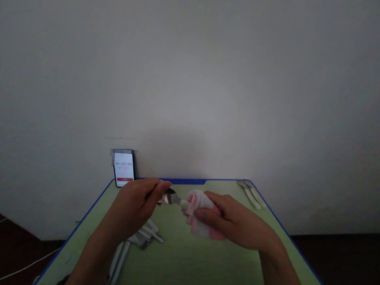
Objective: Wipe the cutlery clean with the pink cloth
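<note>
Above the middle of the green table, a spoon [170, 197] with a shiny metal bowl and a pale handle is held between both hands. My left hand [140, 206] pinches the bowl end with thumb and fingers. Wrapped around the handle is a pink and white cloth [199, 215], gripped by my right hand [226, 212] with its thumb pressed on top. The cloth hides most of the handle. Beneath my left wrist lie several pieces of cutlery with pale handles [149, 231], partly covered by the arm.
A phone [124, 168] showing a timer leans on the wall at the table's back left corner. Two forks [253, 197] with pale handles lie at the back right. The table [200, 269] has a blue edge and meets a grey wall [194, 82]. White cables [25, 270] run over the dark floor.
</note>
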`<state>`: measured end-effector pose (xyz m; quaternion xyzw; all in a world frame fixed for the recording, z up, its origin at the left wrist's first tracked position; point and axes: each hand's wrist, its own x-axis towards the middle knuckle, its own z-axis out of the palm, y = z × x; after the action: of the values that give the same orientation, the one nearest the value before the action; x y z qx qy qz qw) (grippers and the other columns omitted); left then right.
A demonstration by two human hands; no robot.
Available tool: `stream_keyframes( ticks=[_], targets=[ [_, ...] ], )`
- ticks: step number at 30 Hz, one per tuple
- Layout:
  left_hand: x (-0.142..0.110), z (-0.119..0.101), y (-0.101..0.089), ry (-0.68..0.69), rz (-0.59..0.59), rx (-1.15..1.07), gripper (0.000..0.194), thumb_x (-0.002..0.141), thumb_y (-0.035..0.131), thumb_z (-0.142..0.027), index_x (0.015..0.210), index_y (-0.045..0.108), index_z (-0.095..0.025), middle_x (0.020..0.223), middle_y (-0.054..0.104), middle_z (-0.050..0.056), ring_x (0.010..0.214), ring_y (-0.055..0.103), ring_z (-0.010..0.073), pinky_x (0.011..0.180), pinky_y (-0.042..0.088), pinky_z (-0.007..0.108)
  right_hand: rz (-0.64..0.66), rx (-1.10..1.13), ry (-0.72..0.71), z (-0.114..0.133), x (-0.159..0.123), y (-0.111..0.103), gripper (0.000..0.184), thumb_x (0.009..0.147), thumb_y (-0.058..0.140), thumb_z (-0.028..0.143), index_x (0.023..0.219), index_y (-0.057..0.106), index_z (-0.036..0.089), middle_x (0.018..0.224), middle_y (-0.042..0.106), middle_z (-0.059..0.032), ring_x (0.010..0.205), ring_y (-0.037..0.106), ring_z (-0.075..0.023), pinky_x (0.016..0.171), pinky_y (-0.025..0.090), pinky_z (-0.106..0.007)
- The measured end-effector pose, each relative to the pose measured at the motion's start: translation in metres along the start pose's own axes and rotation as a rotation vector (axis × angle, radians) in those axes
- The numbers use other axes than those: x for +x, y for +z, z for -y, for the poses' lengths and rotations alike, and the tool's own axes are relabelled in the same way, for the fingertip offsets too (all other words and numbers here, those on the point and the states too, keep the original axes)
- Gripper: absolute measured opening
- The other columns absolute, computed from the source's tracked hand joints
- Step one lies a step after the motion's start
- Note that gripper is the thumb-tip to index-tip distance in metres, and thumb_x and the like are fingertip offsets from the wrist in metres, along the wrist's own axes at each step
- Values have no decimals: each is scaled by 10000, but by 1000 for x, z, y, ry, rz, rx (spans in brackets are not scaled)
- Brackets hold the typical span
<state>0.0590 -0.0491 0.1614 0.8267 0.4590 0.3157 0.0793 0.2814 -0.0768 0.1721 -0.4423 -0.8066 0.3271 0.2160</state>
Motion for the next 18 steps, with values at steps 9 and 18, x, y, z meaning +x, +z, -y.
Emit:
stream_keyframes(
  ticks=[9, 18],
  targets=[
    [-3, -23, 9, 37, 106, -107, 426, 916, 365, -365, 573, 512, -162, 504, 513, -33, 465, 458, 83, 483, 306, 197, 126, -5, -16, 5, -10, -6, 260, 877, 443, 361, 751, 565, 169, 530, 439, 52, 476, 374, -75, 444, 252, -201],
    [-1, -25, 21, 77, 158, -30, 407, 907, 392, -330, 543, 461, -165, 493, 448, -48, 474, 410, 82, 486, 250, 220, 124, -26, -15, 3, 5, 11, 247, 879, 440, 328, 821, 618, 167, 533, 498, 42, 477, 403, -78, 455, 258, -201]
  ],
)
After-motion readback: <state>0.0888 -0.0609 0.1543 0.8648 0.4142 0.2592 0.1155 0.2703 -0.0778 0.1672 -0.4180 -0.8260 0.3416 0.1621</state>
